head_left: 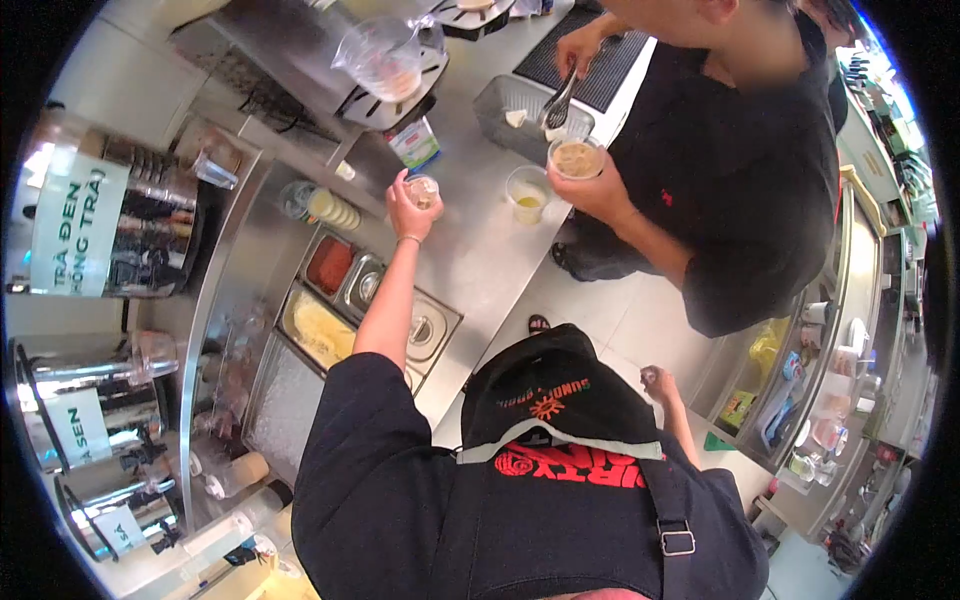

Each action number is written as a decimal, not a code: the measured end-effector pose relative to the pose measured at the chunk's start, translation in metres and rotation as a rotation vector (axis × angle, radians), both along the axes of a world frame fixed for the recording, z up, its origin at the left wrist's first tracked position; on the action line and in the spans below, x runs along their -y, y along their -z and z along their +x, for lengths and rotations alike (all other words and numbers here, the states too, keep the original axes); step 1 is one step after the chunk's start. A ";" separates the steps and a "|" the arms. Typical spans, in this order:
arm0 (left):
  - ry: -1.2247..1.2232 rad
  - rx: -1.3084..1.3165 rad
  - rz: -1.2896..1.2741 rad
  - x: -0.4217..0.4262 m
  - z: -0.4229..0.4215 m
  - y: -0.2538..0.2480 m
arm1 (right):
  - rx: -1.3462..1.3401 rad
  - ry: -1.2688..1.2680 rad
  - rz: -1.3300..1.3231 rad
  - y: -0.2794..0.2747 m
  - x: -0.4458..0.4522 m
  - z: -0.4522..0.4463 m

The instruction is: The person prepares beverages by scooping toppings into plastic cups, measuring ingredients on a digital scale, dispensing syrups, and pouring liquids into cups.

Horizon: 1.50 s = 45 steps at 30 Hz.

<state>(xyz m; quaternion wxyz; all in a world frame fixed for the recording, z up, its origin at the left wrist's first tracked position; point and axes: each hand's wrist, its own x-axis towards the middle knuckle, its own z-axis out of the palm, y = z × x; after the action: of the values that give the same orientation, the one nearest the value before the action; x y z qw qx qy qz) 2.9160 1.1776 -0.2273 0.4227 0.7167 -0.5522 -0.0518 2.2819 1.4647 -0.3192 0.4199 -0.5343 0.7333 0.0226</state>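
My left hand [408,212] is stretched out over the steel counter, its fingers wrapped round a small clear plastic cup [424,192] with something pale brown or icy inside. Off to the right of my apron [540,395], my right hand [656,382] hangs low with curled fingers; whether anything is in it I cannot make out. A clear cup [527,195] with a little yellowish liquid stands on the counter, right of my left hand. Across from me, a co-worker holds a cup of tan drink [577,158] in one hand and metal tongs [562,100] in the other.
Beneath the tongs lies a clear tub [490,118] with white pieces. A measuring jug [385,60] stands at the back. Near my left arm are topping pans [322,325], an ice bin [290,400] and stacked cups [335,210]. Labelled steel dispensers [85,225] line the left.
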 end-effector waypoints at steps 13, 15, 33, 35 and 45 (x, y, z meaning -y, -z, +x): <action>0.011 0.127 0.010 0.005 -0.011 -0.021 | 0.243 -0.832 -0.781 -0.174 0.215 0.286; -0.069 0.052 -0.161 -0.030 -0.027 -0.039 | 0.097 -0.847 -0.912 -0.203 0.258 0.327; -0.049 -0.141 0.186 -0.326 -0.060 -0.144 | 0.735 -1.149 -0.684 -0.329 0.128 0.473; -0.166 -0.280 0.097 -0.374 -0.027 -0.180 | 0.764 -1.256 -0.690 -0.377 0.087 0.514; -0.319 -0.436 -0.541 -0.603 0.153 -0.307 | 1.075 -0.734 -1.046 -0.439 0.002 0.743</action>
<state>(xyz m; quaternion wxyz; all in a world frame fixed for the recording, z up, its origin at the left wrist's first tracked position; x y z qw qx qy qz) 3.0688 1.7805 0.0798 0.7068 0.6284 -0.3248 0.0111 3.0249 1.4627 0.1198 0.3762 -0.8033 0.1285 -0.4435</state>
